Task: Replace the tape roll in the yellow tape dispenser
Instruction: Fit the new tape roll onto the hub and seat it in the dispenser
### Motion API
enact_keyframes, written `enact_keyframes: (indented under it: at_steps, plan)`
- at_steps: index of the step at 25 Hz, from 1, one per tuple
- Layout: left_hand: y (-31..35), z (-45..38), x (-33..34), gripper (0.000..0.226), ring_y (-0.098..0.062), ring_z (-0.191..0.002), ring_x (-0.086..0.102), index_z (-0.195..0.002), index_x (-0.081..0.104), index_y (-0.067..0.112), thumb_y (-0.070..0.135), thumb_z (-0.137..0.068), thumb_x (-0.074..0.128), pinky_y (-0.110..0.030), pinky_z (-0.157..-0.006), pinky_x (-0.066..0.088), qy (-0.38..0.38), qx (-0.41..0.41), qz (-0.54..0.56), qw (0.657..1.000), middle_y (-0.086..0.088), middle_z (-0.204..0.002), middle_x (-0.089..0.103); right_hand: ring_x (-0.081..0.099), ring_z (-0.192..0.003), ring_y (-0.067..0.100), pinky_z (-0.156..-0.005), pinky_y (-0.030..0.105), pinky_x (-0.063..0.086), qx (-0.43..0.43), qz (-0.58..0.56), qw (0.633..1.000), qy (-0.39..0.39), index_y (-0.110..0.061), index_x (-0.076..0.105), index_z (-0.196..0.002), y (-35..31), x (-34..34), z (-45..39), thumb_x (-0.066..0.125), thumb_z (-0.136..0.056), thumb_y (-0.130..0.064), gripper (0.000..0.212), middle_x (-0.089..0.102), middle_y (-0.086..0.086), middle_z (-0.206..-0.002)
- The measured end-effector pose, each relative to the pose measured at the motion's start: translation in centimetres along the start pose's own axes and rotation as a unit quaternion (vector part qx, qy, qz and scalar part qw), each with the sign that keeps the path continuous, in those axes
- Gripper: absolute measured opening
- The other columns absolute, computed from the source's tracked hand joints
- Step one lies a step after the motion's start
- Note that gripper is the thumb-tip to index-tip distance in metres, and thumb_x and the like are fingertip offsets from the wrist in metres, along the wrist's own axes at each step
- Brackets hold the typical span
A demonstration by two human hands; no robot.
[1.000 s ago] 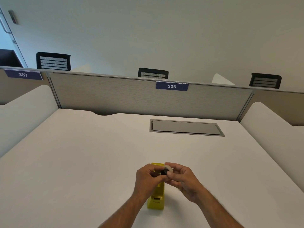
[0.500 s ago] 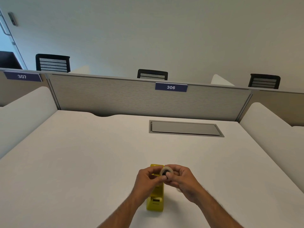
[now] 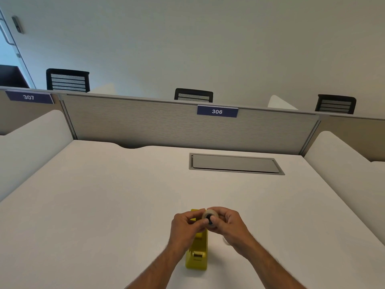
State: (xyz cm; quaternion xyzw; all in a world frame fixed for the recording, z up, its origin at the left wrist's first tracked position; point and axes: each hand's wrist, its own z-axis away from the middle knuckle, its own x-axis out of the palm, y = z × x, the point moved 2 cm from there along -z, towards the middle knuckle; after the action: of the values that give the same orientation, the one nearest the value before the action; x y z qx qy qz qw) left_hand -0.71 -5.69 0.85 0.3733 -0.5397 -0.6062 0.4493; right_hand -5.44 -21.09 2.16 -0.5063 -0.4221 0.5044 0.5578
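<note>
A yellow tape dispenser (image 3: 197, 255) stands on the white desk (image 3: 104, 205), its cutter end toward me. Just above its far end I hold a clear tape roll (image 3: 210, 215) with a black core (image 3: 209, 218) in its hole. My right hand (image 3: 228, 225) grips the roll from the right. My left hand (image 3: 185, 226) pinches the black core from the left with thumb and fingertips. The hands hide the dispenser's middle part, so its roll bay cannot be seen.
A grey flush cable hatch (image 3: 235, 164) lies in the desk farther back. A fabric partition (image 3: 166, 124) with a "306" label (image 3: 217, 111) closes the far side. White side panels (image 3: 343, 159) flank the desk. Black chair backs (image 3: 67, 80) show beyond.
Both hands stay together above the dispenser. The roll has turned a little in my fingers, so its black core now faces me more openly. The dispenser has not moved.
</note>
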Motion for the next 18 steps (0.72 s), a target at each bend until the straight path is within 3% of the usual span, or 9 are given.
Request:
enact_keyframes:
  at_steps: [5,8,11,18]
  plan:
    - [0.0,0.2,0.2,0.043,-0.011,-0.089,0.072,-0.112,0.070,0.035,0.026,-0.073,0.085,-0.022,-0.078,0.059,0.048,0.034,-0.072,0.996,0.020,-0.106,0.070,0.070,-0.102,0.024,-0.088,0.041,0.060,-0.011,0.002,0.997,0.070,-0.017,0.073,-0.105,0.4,0.7,-0.4,0.062,-0.095,-0.009,0.018,0.075,0.007,-0.104]
    - [0.1,0.2,0.2,0.037,-0.001,-0.086,0.071,-0.110,0.072,0.031,0.018,-0.076,0.082,-0.011,-0.069,0.055,0.055,0.057,-0.080,0.994,0.014,-0.107,0.072,0.070,-0.102,0.022,-0.090,0.041,0.059,-0.008,-0.003,0.998,0.069,-0.020,0.075,-0.103,0.4,1.2,-0.4,0.058,-0.095,-0.006,0.023,0.075,0.005,-0.104]
    - [-0.1,-0.1,-0.3,0.034,0.005,-0.086,0.068,-0.111,0.073,0.026,0.016,-0.079,0.079,-0.006,-0.070,0.051,0.070,0.069,-0.113,0.989,0.011,-0.107,0.071,0.069,-0.104,0.021,-0.092,0.039,0.058,0.009,-0.010,0.999,0.049,-0.021,0.077,-0.101,0.2,1.3,-0.5,0.047,-0.091,0.008,0.043,0.075,0.004,-0.107]
    - [-0.5,-0.4,-0.8,0.031,-0.001,-0.090,0.071,-0.105,0.075,0.032,0.012,-0.081,0.076,-0.020,-0.083,0.058,0.059,0.049,-0.104,0.992,0.017,-0.100,0.075,0.070,-0.103,0.015,-0.091,0.039,0.059,-0.016,0.076,0.995,0.058,-0.024,0.074,-0.111,1.3,1.2,-1.0,0.062,-0.090,0.002,0.035,0.075,-0.003,-0.110]
